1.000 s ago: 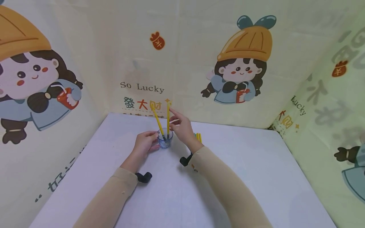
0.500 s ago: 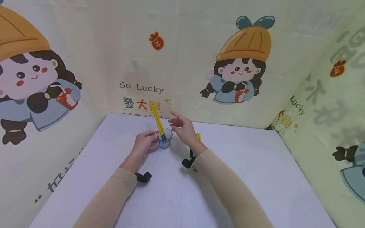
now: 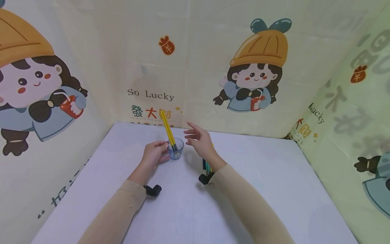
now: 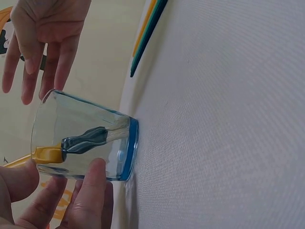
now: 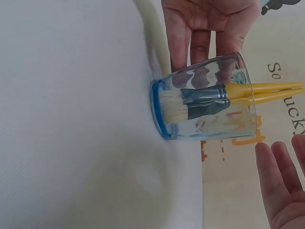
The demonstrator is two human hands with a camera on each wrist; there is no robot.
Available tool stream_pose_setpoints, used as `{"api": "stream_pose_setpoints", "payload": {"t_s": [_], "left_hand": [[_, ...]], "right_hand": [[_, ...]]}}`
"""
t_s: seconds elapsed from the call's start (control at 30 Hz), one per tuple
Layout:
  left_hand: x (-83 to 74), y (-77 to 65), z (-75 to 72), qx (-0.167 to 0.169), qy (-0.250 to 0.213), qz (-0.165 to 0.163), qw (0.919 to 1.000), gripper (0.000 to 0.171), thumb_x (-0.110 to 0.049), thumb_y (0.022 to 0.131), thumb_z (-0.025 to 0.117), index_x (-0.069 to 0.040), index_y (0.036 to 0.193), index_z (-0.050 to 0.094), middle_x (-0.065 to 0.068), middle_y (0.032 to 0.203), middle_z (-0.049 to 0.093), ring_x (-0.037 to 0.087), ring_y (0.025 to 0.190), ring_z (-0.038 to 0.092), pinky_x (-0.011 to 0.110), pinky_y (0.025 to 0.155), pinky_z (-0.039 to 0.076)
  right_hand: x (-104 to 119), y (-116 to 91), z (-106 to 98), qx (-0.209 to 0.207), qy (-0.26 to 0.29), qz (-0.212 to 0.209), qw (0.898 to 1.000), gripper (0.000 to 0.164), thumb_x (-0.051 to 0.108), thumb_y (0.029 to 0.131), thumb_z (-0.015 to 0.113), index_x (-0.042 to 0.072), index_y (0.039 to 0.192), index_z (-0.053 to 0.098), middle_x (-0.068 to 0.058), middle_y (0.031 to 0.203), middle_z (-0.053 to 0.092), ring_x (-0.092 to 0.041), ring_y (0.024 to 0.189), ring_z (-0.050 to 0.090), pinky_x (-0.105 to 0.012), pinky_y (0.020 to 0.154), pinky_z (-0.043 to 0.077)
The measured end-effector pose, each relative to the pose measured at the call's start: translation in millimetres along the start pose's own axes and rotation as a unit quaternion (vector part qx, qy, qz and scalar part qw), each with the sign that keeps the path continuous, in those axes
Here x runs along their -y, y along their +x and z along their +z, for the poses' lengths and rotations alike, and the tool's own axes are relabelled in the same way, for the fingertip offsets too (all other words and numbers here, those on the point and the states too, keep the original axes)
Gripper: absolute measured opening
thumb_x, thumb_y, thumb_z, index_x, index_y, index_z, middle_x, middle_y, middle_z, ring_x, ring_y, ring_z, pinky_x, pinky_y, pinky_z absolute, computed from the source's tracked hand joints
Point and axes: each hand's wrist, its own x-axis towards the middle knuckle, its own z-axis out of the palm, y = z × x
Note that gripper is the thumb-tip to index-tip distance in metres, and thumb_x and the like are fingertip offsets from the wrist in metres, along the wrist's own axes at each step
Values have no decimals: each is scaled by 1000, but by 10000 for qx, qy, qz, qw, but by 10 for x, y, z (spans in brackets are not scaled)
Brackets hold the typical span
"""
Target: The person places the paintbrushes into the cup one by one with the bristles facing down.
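My left hand (image 3: 151, 155) holds a clear drinking glass (image 3: 176, 154) with a blue base, its thumb near the rim and its fingers along the side. Two paintbrushes (image 3: 168, 128) with yellow handles stand in the glass, bristles down, leaning left side by side. In the right wrist view the pale bristles (image 5: 172, 109) lie near the base of the glass. My right hand (image 3: 199, 141) hovers just right of the glass, fingers extended and apart from it, holding nothing.
Several more slim brushes (image 3: 207, 167), with yellow, green and dark parts, lie on the white table (image 3: 182, 210), partly hidden behind the right wrist. Black wrist devices (image 3: 153, 190) jut from both sleeves. A printed cloth (image 3: 201, 67) hangs behind the table.
My right hand has let go of one upright yellow paintbrush, which tipped left against the other. That hand has drawn away to the right. The left hand keeps its hold on the glass.
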Motion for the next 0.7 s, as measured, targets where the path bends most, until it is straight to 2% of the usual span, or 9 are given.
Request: {"api": "stream_pose_setpoints", "payload": {"t_s": [0.27, 0.5, 0.6, 0.7], "left_hand": [[11, -9, 5, -8, 20, 18, 10000, 39, -25, 108, 67, -11, 145, 65, 14, 146, 61, 30, 134, 63, 39, 100, 66], [-3, -27, -1, -36, 12, -68, 10000, 40, -27, 108, 68, -12, 145, 65, 13, 147, 61, 30, 136, 62, 38, 102, 66], [-9, -27, -1, -41, -2, -114, 9999, 40, -27, 108, 68, -13, 145, 65, 12, 146, 62, 30, 136, 62, 38, 102, 66], [-19, -27, 3, -27, -14, -119, 9999, 41, -27, 108, 68, -13, 146, 65, 13, 146, 61, 30, 136, 62, 37, 101, 66]], "right_hand": [[-49, -107, -113, -55, 88, 68, 9999, 72, 1, 102, 69, 43, 157, 52, -5, 134, 74, -23, 118, 75, -35, 91, 69], [-105, -192, -246, 29, 331, 11, 9994, 72, -2, 102, 67, 40, 159, 51, -17, 140, 70, -32, 122, 74, -37, 90, 69], [-123, -224, -302, 47, 287, 34, 9996, 71, 1, 103, 68, 40, 159, 50, -16, 140, 70, -36, 123, 73, -37, 90, 69], [-139, -249, -354, 24, 240, 131, 9996, 71, 3, 103, 69, 41, 159, 49, -13, 140, 71, -33, 123, 73, -37, 90, 69]]}}
